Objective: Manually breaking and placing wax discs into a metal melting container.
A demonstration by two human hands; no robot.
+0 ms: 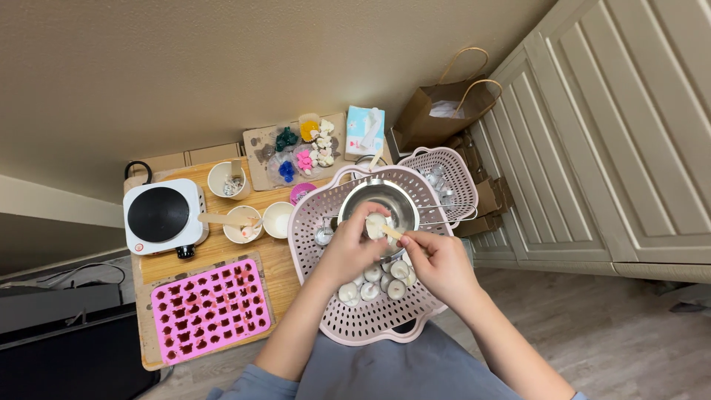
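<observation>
Head view: left hand (348, 248) grips a small, light, brittle-looking wax disc (375, 224) by its rim; right hand (437, 261) pinches a stiff wooden stick (392, 232) against it.

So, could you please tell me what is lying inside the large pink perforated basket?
The pink basket holds a metal bowl on a wire handle and several small white tealight candles. Both hands, left and right, cover part of the pile, so the count is unclear.
</observation>
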